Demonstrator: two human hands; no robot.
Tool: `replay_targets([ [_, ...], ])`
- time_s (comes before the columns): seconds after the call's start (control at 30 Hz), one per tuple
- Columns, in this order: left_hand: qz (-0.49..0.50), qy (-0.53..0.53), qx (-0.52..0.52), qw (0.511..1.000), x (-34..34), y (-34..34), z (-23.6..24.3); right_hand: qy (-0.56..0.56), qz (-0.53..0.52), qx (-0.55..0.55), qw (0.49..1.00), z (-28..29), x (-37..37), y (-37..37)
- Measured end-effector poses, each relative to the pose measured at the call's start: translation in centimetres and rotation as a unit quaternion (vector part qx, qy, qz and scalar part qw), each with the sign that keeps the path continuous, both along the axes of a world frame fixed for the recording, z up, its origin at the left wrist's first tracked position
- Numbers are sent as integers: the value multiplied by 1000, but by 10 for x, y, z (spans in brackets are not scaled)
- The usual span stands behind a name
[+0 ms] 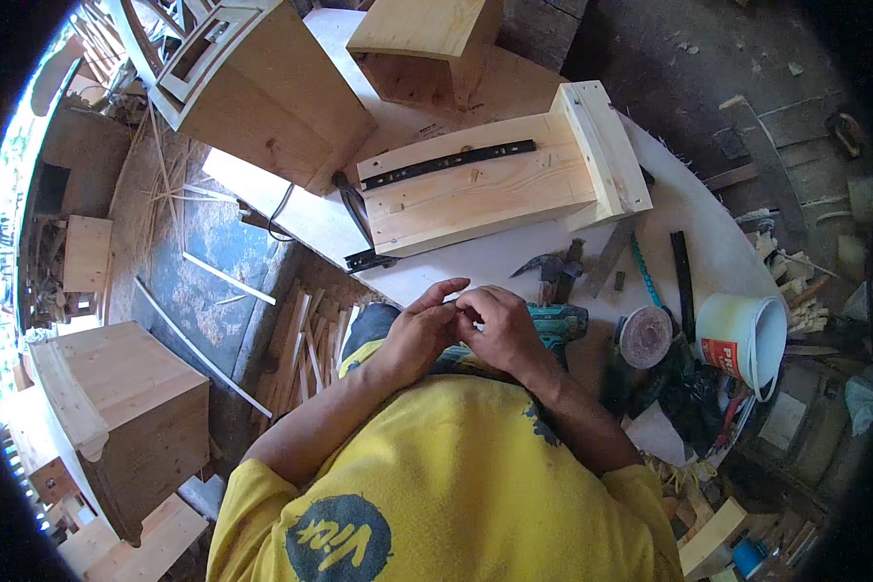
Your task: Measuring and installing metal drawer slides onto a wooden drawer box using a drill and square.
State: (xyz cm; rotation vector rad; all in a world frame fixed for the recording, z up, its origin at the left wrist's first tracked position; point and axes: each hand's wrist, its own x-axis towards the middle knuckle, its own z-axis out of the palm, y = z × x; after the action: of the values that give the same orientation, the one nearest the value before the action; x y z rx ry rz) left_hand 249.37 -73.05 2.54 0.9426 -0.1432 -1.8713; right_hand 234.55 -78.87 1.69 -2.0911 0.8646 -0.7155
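My left hand (423,328) and my right hand (501,326) meet in front of my chest, at the near edge of the worktable (407,276). Fingertips of both are pinched together at one spot; whatever they hold is too small or hidden to make out. Just beyond lies a pale wooden drawer (475,204) on its side, a black drawer slide (451,165) along its upward face. Another black slide (355,209) leans by its left end. A teal power drill (559,323) rests right beside my right hand, partly covered by it. Behind the drill is a hammer (550,274).
A white bucket (742,339) lies tipped at the right, near a round container (646,337) and a black strip (684,281). Wooden cabinets (272,97) and a wooden box (422,48) stand at the back. Another cabinet (121,417) is at left, beside wood strips (291,354).
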Motion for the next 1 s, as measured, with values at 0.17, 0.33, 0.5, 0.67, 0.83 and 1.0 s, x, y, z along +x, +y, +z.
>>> replay_targets([
  [0.17, -12, -4, -4, 1000, 0, -1, -2, 3, -16, 85, 996, -2, 0, 2],
  [0.33, -22, -19, 1, 1000, 0, -4, -3, 8, -14, 97, 995, -4, 1, 2],
  [0.5, -34, 18, 5, 999, 2, -8, -1, 39, 15, 26, 999, -3, 0, -2],
  [0.67, -35, 45, -31, 998, 0, -10, 4, -3, -7, 56, 998, -2, -3, -6],
  [0.83, -164, -353, -102, 916, 10, -7, 12, -6, -75, 91, 993, -7, -30, -12],
  [1.0, -65, -583, -226, 778, 20, 2, 18, 0, -152, 164, 975, -14, -68, -12],
])
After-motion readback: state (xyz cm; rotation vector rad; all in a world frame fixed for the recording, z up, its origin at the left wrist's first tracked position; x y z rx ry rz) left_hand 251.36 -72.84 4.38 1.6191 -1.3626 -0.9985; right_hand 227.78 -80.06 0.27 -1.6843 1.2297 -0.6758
